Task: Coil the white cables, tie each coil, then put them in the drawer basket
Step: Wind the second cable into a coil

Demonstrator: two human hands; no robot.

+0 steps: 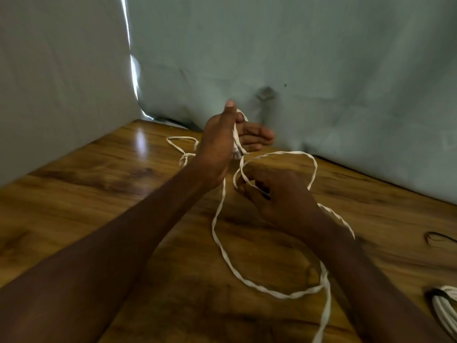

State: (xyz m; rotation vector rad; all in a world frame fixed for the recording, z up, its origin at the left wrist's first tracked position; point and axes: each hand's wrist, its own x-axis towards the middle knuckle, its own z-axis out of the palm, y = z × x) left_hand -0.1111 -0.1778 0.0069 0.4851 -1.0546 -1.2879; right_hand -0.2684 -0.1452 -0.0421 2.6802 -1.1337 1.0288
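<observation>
A long white cable point(223, 248) trails in loose loops over the wooden table. My left hand point(222, 142) is raised at the middle, thumb up and fingers straight, with the cable wound over it between thumb and palm. The cable's clear plug point(237, 153) hangs by that palm. My right hand point(277, 194) is just below and to the right, and pinches a loop of the same cable with curled fingers. A second white cable point(183, 149) lies on the table behind my left hand. A coiled white cable point(445, 308) with a dark tie sits at the right edge.
The wooden table point(99, 194) is closed in by grey-green cloth point(321, 70) at the back and on the left. A thin dark tie point(437, 237) lies on the table at the right. The drawer basket is not in view.
</observation>
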